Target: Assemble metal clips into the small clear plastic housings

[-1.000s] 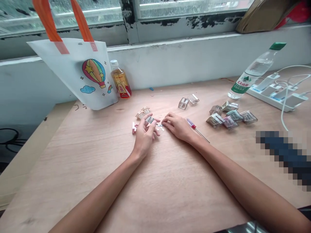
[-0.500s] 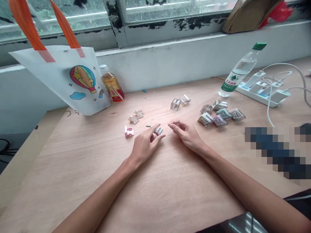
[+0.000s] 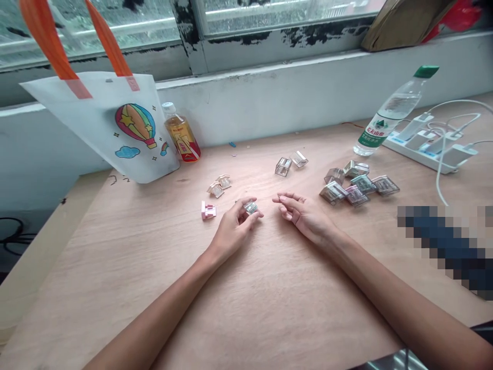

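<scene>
Pale wall (image 3: 239, 110) and a window (image 3: 285, 13) with peeling paint on its frame stand behind our wooden table (image 3: 246, 303). We see a white bag (image 3: 92, 123) with orange handles at the far left, beside an amber drink bottle (image 3: 182, 137). At the far right, a green-capped water bottle (image 3: 389, 115) leans beside a white power strip (image 3: 423, 149) with plugs and cables. Something dark blue at the right edge is blurred out.

Our hands are slightly apart near the middle. With the left hand (image 3: 252, 208) we grip a small silvery, clear piece (image 3: 251, 207) between thumb and fingers, above the table. On the right hand (image 3: 280, 197), thumb and forefinger are pinched together, the others curled; we cannot tell whether anything tiny is between them.

Right of our right hand sits a cluster of clear and tinted cases (image 3: 357, 196); beyond our hands, two clear covers (image 3: 283, 166) lie close together. Left of our left hand are a pink piece (image 3: 208, 210) and two peach pieces (image 3: 215, 189). Near the wall lies a tiny blue bit (image 3: 232, 144).
</scene>
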`<state>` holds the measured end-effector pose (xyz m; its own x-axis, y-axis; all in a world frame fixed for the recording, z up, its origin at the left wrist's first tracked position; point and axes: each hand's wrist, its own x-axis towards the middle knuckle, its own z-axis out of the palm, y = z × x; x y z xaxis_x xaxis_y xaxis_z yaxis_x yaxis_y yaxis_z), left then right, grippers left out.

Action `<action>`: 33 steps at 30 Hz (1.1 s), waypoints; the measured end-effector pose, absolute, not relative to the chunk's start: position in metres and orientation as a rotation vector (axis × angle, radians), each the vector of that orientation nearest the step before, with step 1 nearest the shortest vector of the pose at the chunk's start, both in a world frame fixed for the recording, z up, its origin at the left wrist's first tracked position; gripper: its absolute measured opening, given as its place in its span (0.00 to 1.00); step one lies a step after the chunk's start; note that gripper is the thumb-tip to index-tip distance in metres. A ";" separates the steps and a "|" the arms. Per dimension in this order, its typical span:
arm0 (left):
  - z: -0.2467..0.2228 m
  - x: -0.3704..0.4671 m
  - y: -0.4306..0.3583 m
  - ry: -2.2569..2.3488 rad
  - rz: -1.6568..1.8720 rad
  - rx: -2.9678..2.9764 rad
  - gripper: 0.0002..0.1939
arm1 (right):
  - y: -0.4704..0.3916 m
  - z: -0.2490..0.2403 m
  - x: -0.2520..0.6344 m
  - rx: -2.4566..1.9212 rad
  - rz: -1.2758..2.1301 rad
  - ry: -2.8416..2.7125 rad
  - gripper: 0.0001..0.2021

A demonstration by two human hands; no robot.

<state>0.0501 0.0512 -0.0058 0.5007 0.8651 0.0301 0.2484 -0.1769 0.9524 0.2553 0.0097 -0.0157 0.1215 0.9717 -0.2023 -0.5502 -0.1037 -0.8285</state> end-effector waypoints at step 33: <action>-0.008 0.054 0.027 0.989 0.744 2.099 0.24 | -0.012 -0.013 0.225 -1.163 0.892 -1.342 0.09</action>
<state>0.0536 0.0273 -0.0084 0.5455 0.8139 0.2000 0.4182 -0.4711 0.7766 0.2246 -0.0120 -0.0134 0.0766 0.9655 0.2489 0.1444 0.2363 -0.9609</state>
